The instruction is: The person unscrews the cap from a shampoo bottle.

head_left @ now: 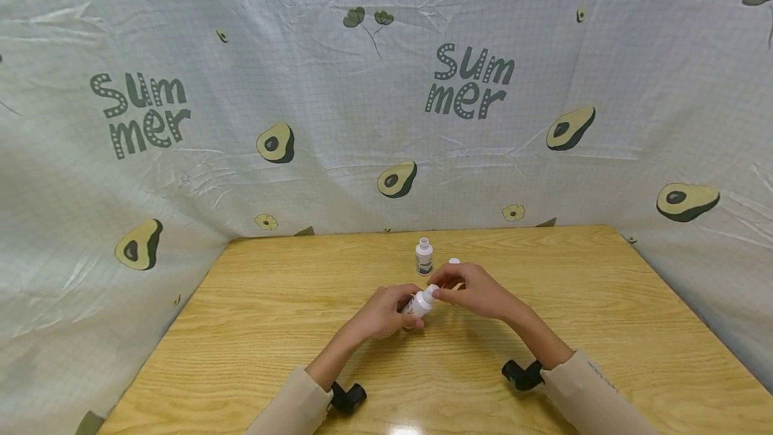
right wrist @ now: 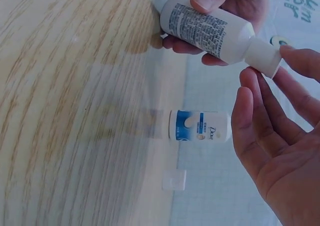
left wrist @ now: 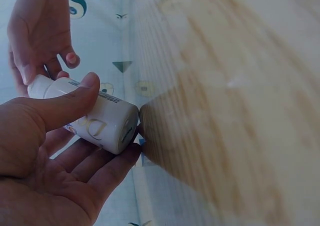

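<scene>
My left hand [head_left: 382, 314] grips a small white bottle [head_left: 418, 307], tilted with its capped end up and to the right. In the left wrist view the thumb lies along the bottle's side and the fingers support it from below. A white cap [right wrist: 263, 57] sits on the bottle's neck. My right hand [head_left: 474, 291] pinches this cap between thumb and fingertips. Fine print covers the label side of the held bottle [right wrist: 202, 28] in the right wrist view.
Behind the hands a second white bottle [head_left: 424, 258] with a blue-and-white Dove label [right wrist: 195, 126] stands upright, its neck uncapped. A loose white cap [right wrist: 174, 179] lies on the wooden table [head_left: 272, 301] beside it. A printed cloth [head_left: 338, 86] hangs behind the table.
</scene>
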`<state>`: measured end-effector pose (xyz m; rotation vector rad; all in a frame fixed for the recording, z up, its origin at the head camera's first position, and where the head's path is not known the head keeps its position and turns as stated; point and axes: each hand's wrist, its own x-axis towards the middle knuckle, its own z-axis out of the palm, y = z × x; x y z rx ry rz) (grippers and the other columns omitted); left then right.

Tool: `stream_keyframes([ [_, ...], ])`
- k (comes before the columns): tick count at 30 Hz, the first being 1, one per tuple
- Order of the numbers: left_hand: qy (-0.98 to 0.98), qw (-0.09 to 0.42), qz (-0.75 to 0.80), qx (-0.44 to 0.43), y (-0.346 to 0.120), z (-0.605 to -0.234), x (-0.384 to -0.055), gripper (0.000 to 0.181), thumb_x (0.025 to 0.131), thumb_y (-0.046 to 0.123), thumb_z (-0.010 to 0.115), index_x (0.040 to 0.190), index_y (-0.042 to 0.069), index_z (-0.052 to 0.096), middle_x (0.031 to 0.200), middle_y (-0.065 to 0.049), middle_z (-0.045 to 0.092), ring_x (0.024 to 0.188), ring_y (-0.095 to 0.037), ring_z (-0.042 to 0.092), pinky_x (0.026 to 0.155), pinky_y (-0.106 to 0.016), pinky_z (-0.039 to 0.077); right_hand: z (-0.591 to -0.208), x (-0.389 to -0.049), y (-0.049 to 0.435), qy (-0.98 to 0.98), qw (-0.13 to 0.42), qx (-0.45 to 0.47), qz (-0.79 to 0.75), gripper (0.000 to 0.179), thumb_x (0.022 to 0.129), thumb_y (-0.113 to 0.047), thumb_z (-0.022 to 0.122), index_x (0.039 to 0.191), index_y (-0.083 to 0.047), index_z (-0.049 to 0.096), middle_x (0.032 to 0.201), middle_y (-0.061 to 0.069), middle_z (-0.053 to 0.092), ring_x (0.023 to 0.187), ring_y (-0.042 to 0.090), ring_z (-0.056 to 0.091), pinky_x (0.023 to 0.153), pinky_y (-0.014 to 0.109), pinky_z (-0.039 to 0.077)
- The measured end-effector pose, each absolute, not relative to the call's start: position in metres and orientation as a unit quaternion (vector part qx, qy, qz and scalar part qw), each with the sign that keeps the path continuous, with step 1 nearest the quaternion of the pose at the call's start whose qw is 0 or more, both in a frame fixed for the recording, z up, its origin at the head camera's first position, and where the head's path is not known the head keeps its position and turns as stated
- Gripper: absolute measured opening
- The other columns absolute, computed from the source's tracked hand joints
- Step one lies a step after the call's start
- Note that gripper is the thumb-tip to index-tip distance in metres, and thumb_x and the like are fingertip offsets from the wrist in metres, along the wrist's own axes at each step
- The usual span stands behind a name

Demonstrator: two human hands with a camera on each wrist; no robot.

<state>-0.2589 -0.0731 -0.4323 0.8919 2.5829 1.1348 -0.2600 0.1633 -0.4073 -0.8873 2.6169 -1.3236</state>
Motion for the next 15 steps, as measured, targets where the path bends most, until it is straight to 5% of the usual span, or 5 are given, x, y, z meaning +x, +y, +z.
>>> stream_keyframes([
  [6,0.873,0.087,0.377,0.297,-0.0732,-0.433,-0.2589,0.031,0.09,0.015,0.081,0.118,0.01,0.07,0.101,-0.003,0.073,0.085,-0.012,0.059,0.075,-0.028,0.047,-0.4063,-0.2595,0.1638,0.851,0.038,-0.298,-0.43,0.029,0.101,-0.025,0.068,0.122,-0.005,0.071,0.108,0.005,0.071,0.094,0.013,0.064,0.081,0.026,0.055],
  [15,0.873,0.091,0.378,0.293,-0.0724,-0.4339,-0.2594,0.032,0.09,0.015,0.081,0.119,0.01,0.069,0.104,-0.004,0.073,0.087,-0.014,0.059,0.078,-0.03,0.048,-0.4075,-0.2594,0.163,0.853,0.043,-0.274,-0.442,0.018,0.101,-0.024,0.068,0.11,-0.01,0.073,0.101,0.005,0.07,0.086,0.017,0.064,0.071,0.027,0.056],
])
